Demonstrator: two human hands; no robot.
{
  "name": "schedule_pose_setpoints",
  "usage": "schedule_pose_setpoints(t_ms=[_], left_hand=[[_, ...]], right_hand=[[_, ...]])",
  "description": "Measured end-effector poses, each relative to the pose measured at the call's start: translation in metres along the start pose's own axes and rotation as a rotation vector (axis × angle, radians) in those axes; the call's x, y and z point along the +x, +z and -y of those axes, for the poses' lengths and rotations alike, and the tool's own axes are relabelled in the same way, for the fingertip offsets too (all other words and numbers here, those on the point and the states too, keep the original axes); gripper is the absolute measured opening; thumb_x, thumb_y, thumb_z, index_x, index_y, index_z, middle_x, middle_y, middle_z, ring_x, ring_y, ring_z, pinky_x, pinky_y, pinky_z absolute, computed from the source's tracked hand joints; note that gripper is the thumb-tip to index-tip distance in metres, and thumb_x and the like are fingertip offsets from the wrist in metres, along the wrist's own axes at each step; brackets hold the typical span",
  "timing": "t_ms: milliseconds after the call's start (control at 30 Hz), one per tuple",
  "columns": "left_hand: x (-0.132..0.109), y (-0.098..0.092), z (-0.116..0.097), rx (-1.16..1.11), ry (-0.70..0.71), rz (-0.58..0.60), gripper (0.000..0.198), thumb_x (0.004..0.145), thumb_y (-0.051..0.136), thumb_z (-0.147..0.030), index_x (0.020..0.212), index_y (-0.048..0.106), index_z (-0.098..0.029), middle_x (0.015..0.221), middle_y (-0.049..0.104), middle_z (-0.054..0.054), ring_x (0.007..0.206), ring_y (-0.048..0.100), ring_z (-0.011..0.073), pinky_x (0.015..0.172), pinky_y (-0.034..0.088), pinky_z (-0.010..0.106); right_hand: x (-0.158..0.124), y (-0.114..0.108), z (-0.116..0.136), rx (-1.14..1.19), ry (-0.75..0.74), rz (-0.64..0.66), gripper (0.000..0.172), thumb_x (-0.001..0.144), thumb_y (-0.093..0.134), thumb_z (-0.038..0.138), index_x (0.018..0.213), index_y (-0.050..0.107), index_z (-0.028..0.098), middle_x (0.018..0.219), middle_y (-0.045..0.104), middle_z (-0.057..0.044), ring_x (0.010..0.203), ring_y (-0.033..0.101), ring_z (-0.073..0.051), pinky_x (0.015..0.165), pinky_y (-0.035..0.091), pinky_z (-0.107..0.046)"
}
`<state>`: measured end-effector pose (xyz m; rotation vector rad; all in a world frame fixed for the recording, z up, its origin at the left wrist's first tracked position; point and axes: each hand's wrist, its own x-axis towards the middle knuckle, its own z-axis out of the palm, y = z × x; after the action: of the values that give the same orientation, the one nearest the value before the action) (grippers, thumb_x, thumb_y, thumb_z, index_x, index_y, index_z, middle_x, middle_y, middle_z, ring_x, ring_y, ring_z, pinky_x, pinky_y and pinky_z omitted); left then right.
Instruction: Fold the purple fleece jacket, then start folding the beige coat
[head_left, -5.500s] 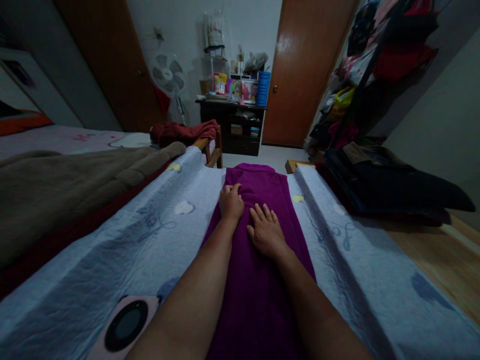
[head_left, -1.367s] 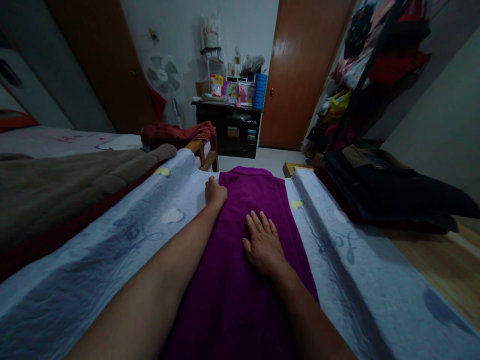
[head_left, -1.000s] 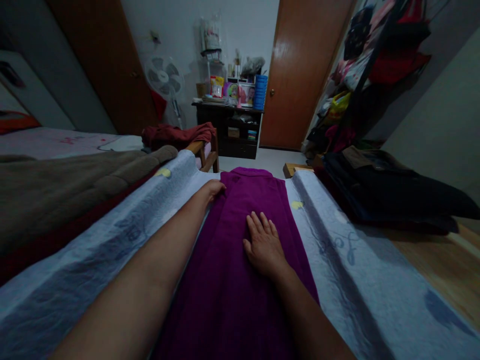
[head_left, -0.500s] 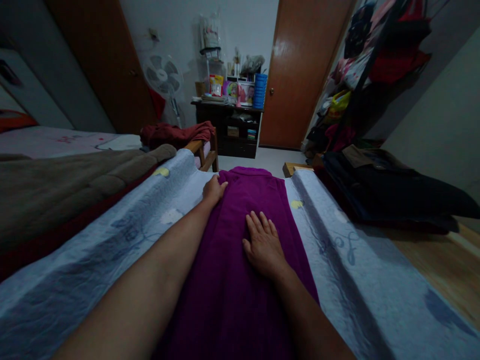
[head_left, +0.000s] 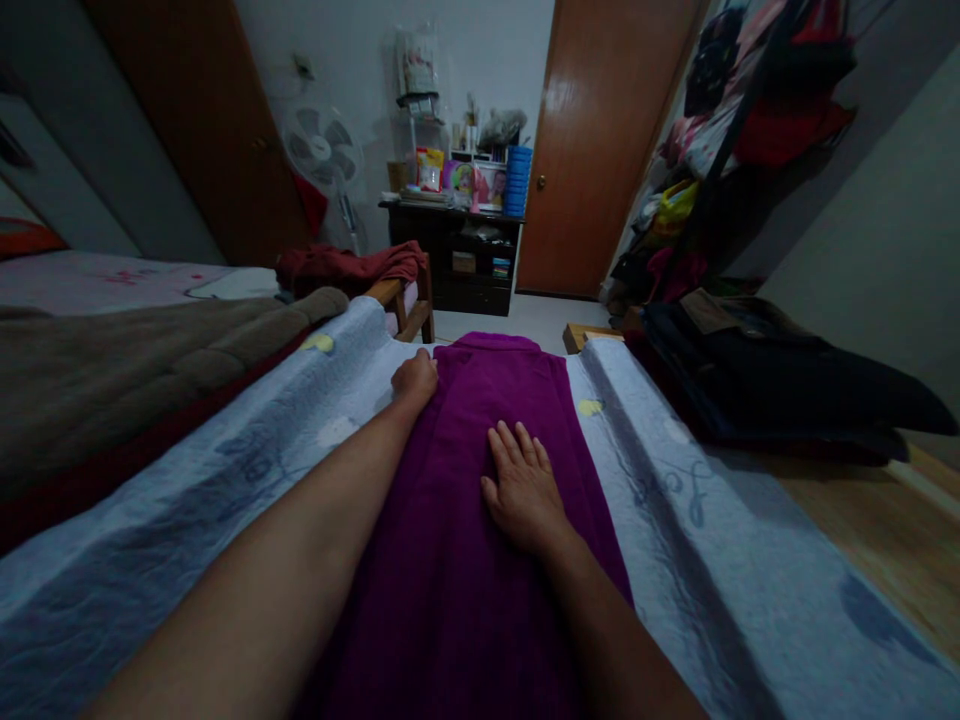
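A purple collared shirt (head_left: 465,480), its sides folded in, lies flat and lengthwise on a pale blue blanket (head_left: 675,560). Its collar points away from me. My left hand (head_left: 415,376) is at the shirt's far left edge near the shoulder, with the fingers curled closed on the fabric edge. Flat on the middle of the shirt rests my right hand (head_left: 523,487), palm down, fingers stretched out and slightly spread.
Dark folded clothes (head_left: 772,380) are stacked at the right. A thick brown blanket (head_left: 150,365) lies at the left, with a dark red cloth (head_left: 349,265) beyond it. A dark cabinet (head_left: 450,270), a fan (head_left: 322,150) and a wooden door (head_left: 592,150) stand behind.
My left hand has moved slightly left at the shirt's edge, and its fingers have curled in more. The right hand stays flat on the shirt.
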<state>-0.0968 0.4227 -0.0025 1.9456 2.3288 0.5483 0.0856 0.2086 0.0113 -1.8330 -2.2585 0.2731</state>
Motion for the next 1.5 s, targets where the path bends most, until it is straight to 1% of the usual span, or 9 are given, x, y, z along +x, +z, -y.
schedule_pose_setpoints(t_ms=[133, 300, 567, 767, 900, 1133, 1333, 1400, 1500], left_hand=[[-0.011, -0.008, -0.010, -0.033, 0.191, -0.138, 0.037, 0.095, 0.037, -0.027, 0.126, 0.054, -0.017, 0.127, 0.060, 0.014, 0.120, 0.055, 0.0250, 0.100, 0.043, 0.037], [-0.032, 0.002, -0.028, 0.023, 0.461, 0.189, 0.064, 0.097, 0.031, -0.052, 0.146, 0.035, -0.011, 0.156, 0.032, 0.015, 0.145, 0.025, 0.0279, 0.115, 0.025, 0.043], [-0.028, 0.015, -0.038, 0.111, 0.428, 0.329, 0.082, 0.091, 0.021, -0.068, 0.154, 0.020, -0.016, 0.161, 0.015, 0.015, 0.148, 0.009, 0.0347, 0.117, 0.017, 0.048], [-0.023, 0.012, -0.058, 0.111, 0.240, 0.370, 0.082, 0.084, 0.029, -0.074, 0.153, 0.021, -0.031, 0.163, 0.009, 0.007, 0.144, 0.009, 0.0490, 0.109, 0.020, 0.067], [-0.025, 0.016, -0.067, 0.116, 0.170, 0.320, 0.079, 0.084, 0.033, -0.072, 0.152, 0.026, -0.033, 0.163, 0.009, 0.011, 0.142, 0.014, 0.0517, 0.104, 0.022, 0.071], [-0.032, 0.026, -0.060, 0.069, 0.209, 0.130, 0.069, 0.088, 0.033, -0.067, 0.149, 0.035, -0.032, 0.159, 0.024, 0.015, 0.141, 0.024, 0.0470, 0.107, 0.023, 0.065], [-0.048, 0.010, -0.058, 0.094, 0.325, -0.077, 0.056, 0.096, 0.036, -0.044, 0.146, 0.040, -0.020, 0.157, 0.027, 0.016, 0.144, 0.024, 0.0342, 0.114, 0.021, 0.053], [-0.059, 0.003, -0.057, 0.104, 0.423, -0.069, 0.052, 0.098, 0.033, -0.039, 0.144, 0.042, -0.018, 0.158, 0.028, 0.013, 0.146, 0.021, 0.0276, 0.117, 0.019, 0.047], [-0.072, 0.000, -0.052, 0.107, 0.529, 0.072, 0.054, 0.099, 0.027, -0.042, 0.144, 0.041, -0.015, 0.155, 0.034, 0.013, 0.145, 0.025, 0.0238, 0.117, 0.021, 0.041]], right_hand=[[0.000, 0.000, 0.000, -0.004, -0.001, -0.001, 0.065, 0.092, 0.041, 0.038, 0.153, 0.027, 0.019, 0.160, 0.019, 0.000, 0.148, 0.008, -0.023, 0.120, 0.006, -0.042], [0.001, 0.001, 0.000, -0.018, 0.015, 0.023, 0.067, 0.091, 0.042, 0.038, 0.153, 0.025, 0.019, 0.161, 0.017, 0.000, 0.149, 0.006, -0.023, 0.120, 0.006, -0.042], [0.001, 0.001, 0.000, -0.001, 0.010, 0.014, 0.066, 0.091, 0.041, 0.037, 0.153, 0.027, 0.018, 0.161, 0.018, 0.000, 0.149, 0.006, -0.023, 0.120, 0.005, -0.042], [0.000, -0.001, 0.001, 0.022, 0.008, 0.011, 0.066, 0.091, 0.041, 0.037, 0.153, 0.028, 0.018, 0.161, 0.018, 0.000, 0.149, 0.006, -0.023, 0.120, 0.005, -0.042], [0.000, -0.002, 0.001, 0.022, 0.006, 0.012, 0.066, 0.092, 0.041, 0.037, 0.153, 0.027, 0.018, 0.161, 0.018, -0.001, 0.149, 0.006, -0.023, 0.120, 0.006, -0.042], [0.001, -0.002, 0.001, 0.011, 0.009, 0.016, 0.065, 0.092, 0.040, 0.038, 0.153, 0.027, 0.019, 0.161, 0.019, -0.001, 0.149, 0.007, -0.023, 0.119, 0.007, -0.042], [0.000, -0.001, 0.000, 0.016, 0.011, 0.017, 0.066, 0.091, 0.041, 0.038, 0.153, 0.026, 0.018, 0.161, 0.017, 0.000, 0.149, 0.006, -0.023, 0.120, 0.006, -0.042], [0.000, -0.001, 0.000, 0.021, 0.015, 0.018, 0.067, 0.091, 0.041, 0.038, 0.153, 0.026, 0.018, 0.161, 0.017, 0.000, 0.149, 0.005, -0.023, 0.120, 0.006, -0.042], [0.000, -0.001, 0.000, 0.023, 0.010, 0.020, 0.068, 0.091, 0.042, 0.038, 0.153, 0.026, 0.017, 0.161, 0.018, -0.001, 0.149, 0.006, -0.023, 0.120, 0.006, -0.042]])
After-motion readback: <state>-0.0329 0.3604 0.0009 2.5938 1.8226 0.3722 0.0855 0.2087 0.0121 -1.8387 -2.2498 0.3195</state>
